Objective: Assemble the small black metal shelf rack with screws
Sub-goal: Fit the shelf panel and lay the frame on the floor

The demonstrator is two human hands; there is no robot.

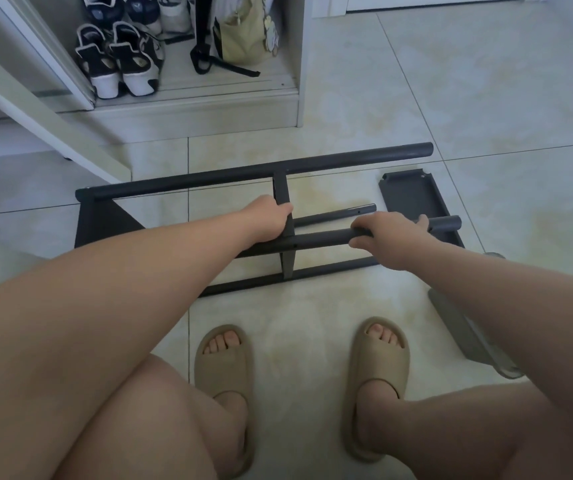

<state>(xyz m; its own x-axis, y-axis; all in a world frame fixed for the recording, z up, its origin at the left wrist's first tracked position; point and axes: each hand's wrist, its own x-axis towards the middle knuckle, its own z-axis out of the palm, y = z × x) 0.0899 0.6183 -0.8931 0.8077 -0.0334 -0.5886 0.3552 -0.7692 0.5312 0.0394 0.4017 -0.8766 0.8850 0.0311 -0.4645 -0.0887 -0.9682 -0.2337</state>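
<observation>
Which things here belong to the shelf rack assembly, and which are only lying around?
For the job:
rack frame; crossbar, gripped by the left hand; tube, gripped by the right hand; loose shelf panel on the floor.

Lying about:
sneakers and bag in the cabinet.

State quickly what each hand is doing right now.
Left hand: grips the flat crossbar.
Right hand: grips the round tube.

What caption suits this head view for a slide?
Left hand grips the crossbar, right hand a tube, of the black rack frame on the tiled floor.
</observation>
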